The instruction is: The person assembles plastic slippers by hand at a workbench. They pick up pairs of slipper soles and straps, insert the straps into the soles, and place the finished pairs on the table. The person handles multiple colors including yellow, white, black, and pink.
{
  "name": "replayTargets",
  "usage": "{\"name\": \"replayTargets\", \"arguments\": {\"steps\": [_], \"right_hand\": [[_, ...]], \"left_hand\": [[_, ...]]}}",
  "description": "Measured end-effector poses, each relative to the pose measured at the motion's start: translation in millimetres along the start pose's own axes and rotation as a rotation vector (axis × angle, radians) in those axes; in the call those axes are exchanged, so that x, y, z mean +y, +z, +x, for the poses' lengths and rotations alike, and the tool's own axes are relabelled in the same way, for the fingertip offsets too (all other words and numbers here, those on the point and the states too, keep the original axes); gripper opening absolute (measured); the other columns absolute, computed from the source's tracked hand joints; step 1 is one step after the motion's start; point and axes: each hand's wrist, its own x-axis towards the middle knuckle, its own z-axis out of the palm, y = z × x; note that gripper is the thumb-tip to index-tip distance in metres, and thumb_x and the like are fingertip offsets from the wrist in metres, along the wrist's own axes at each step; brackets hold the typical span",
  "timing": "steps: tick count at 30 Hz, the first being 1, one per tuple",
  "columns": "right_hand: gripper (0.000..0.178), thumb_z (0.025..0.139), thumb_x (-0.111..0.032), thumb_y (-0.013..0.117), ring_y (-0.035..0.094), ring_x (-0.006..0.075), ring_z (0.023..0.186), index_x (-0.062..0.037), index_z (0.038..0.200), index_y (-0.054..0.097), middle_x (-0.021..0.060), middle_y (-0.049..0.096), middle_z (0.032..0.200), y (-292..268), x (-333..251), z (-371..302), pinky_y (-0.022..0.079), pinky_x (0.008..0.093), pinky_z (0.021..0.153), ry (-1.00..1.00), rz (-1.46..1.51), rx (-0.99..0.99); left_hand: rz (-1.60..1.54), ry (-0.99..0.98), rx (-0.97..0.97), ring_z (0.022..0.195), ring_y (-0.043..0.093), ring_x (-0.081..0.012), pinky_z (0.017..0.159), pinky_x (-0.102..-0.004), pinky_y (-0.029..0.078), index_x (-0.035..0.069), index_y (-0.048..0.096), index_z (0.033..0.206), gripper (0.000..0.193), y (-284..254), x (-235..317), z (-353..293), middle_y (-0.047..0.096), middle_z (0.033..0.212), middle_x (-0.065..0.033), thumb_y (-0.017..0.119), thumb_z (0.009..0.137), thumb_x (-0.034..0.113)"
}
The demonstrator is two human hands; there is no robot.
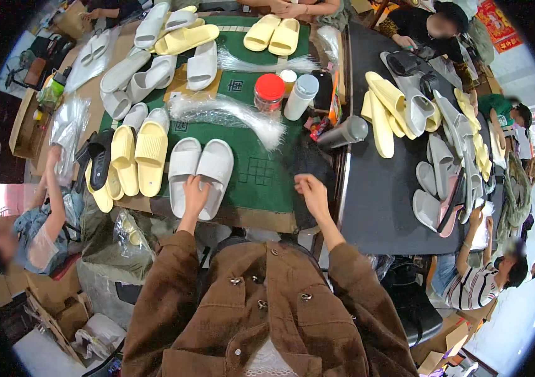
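A pair of light grey slippers (216, 160) lies side by side on the green table mat, toes away from me. My left hand (196, 193) reaches into their foot openings, its fingers closed on the inner edges where the two meet. Out to the right, my right hand (311, 190) hovers by a black cloth (311, 164) at the table's edge. Its fingers are curled together, and anything small or clear between them cannot be made out. Left of the grey pair lie yellow slippers (152, 154) and a black slipper (99, 157).
Clear plastic bags (233, 116) lie beyond the grey pair, near a red-lidded jar (269, 91) and a white bottle (302, 95). A grey thermos (345, 132) lies at the right. Yellow slippers (380, 119) cover part of the dark neighbouring table (374, 207). Co-workers sit around.
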Motion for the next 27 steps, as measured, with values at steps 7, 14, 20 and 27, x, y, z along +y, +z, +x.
{"name": "replayTargets", "arguments": {"steps": [7,14,20,27], "right_hand": [[0.024,0.091,-0.015,0.051,0.065,0.0163,0.066,0.0010,0.109,0.057,0.0117,0.066,0.086,43.3,45.4,124.5,0.052,0.0296,0.065,0.083,-0.246,0.102],[0.016,0.083,-0.024,0.058,0.060,0.0375,0.085,-0.0092,0.087,0.061,0.0136,0.061,0.090,64.0,23.0,147.8,0.049,0.0472,0.072,-0.088,-0.873,0.066],[0.016,0.083,-0.024,0.057,0.060,0.0371,0.084,-0.0098,0.084,0.063,0.0117,0.060,0.092,42.1,8.5,145.9,0.049,0.0459,0.071,-0.170,-0.855,0.027],[0.020,0.082,-0.027,0.059,0.062,0.0371,0.084,-0.0083,0.085,0.063,0.0135,0.062,0.093,43.5,0.7,147.6,0.050,0.0484,0.071,-0.153,-0.862,-0.055]], "left_hand": [[-0.137,0.010,0.025,0.127,0.033,-0.0427,0.103,-0.0429,0.032,0.001,0.053,0.121,0.045,-15.2,41.3,-35.9,0.035,0.135,-0.0299,0.060,0.078,0.010],[-0.203,-0.102,-0.028,0.126,0.035,-0.0399,0.083,-0.0361,0.049,0.003,0.054,0.123,0.037,-29.5,41.1,-102.7,0.033,0.139,-0.0231,0.054,0.085,0.007],[-0.307,0.030,-0.119,0.120,0.043,-0.0372,0.098,-0.0400,0.038,0.001,0.054,0.119,0.035,-20.5,77.5,-71.1,0.045,0.131,-0.0199,0.054,0.086,0.011],[-0.440,0.126,-0.208,0.116,0.047,-0.0376,0.098,-0.0406,0.038,0.003,0.054,0.120,0.035,2.7,136.4,4.8,0.049,0.126,-0.0201,0.054,0.086,0.011]]}}
